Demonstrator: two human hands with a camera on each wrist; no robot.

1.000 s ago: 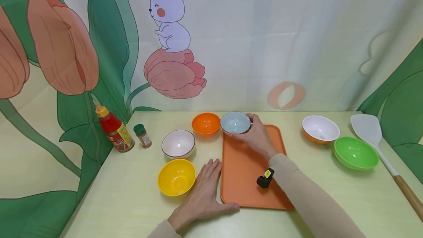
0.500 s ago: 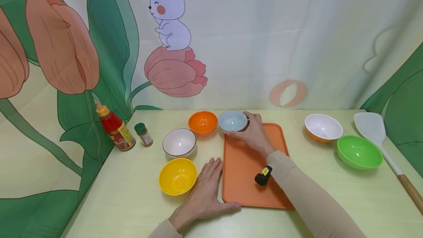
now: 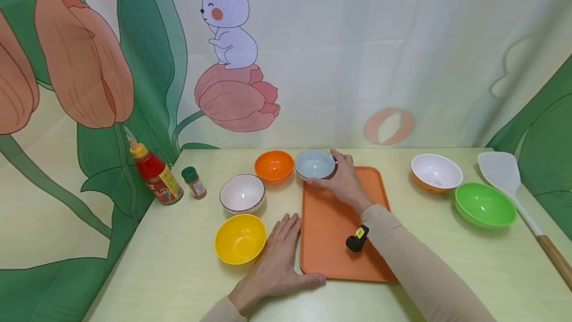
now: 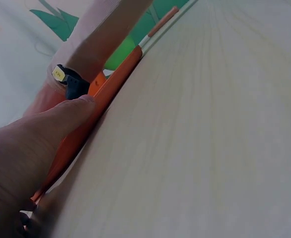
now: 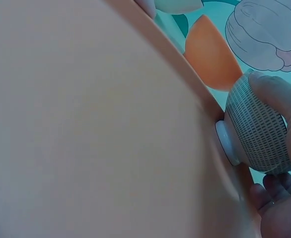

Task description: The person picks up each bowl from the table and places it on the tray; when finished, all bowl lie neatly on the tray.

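My right hand (image 3: 345, 183) grips a light-blue bowl (image 3: 315, 164) at the far left corner of the orange tray (image 3: 328, 232), thumb on the near side and fingers on the right. In the right wrist view the bowl's outside (image 5: 257, 131) shows a dark dashed pattern and a white foot, close to the tray's rim. My left hand (image 3: 274, 267) lies with straight fingers beside the tray's left edge. Its thumb (image 4: 68, 116) touches the tray's front left corner. The yellow bowl (image 3: 241, 239) stands right beside that hand, partly behind its fingers.
An orange bowl (image 3: 274, 167) and a white bowl (image 3: 243, 194) stand left of the tray. Further left are a red sauce bottle (image 3: 157, 175) and a spice jar (image 3: 194, 183). On the right are a white-and-orange bowl (image 3: 436, 173), a green bowl (image 3: 484, 206) and a spatula (image 3: 500, 173).
The view has shifted slightly. The light-blue bowl has moved a little with my right hand and remains at the tray's far left corner. My left hand has stayed in place.
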